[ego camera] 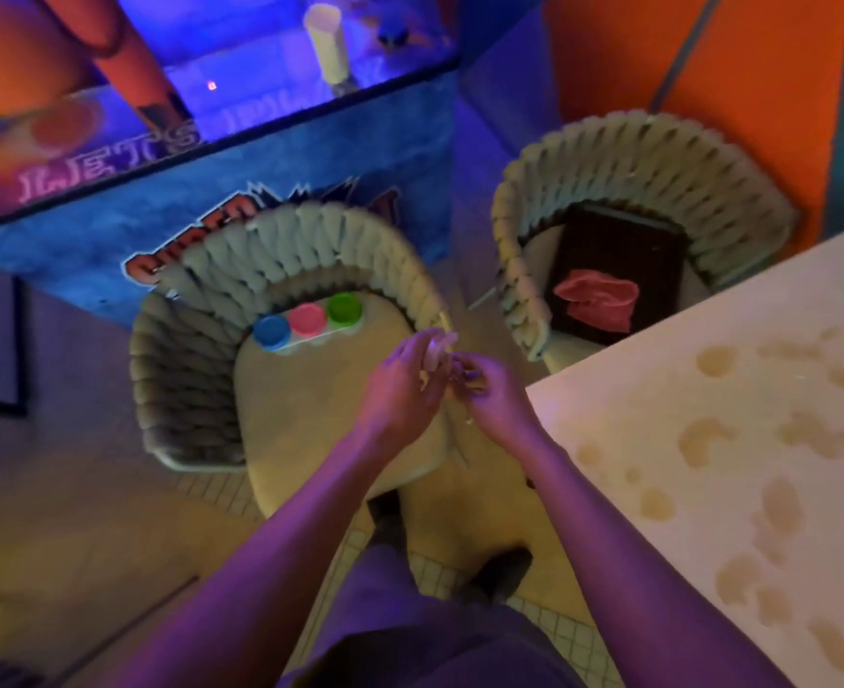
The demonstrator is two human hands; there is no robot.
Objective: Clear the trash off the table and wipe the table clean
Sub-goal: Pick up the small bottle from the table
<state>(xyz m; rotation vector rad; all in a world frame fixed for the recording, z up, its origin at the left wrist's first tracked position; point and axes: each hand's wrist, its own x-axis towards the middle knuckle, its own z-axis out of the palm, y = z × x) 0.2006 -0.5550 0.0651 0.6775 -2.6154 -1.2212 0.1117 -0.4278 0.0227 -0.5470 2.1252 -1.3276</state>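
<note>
Both hands meet above the near chair point(310, 414), off the bench's left edge. The left hand point(400, 384) cups pale scraps point(434, 357); the right hand point(491, 394) pinches at them with narrowed fingers. The bench point(737, 439) carries brown stains point(715, 362). A pink cloth point(598, 297) lies on the far chair point(643, 191)

table point(737, 369): smooth matt cream top, blotchy tan stains all over | chairs point(281, 240): chunky woven rope-like backs, soft matt cloth seat | three tubs point(308, 320): plastic lids, slight sheen | rag point(598, 299): crumpled pink cloth on a dark ribbed tray point(658, 260) | floor point(578, 638): small matt tiles
</note>
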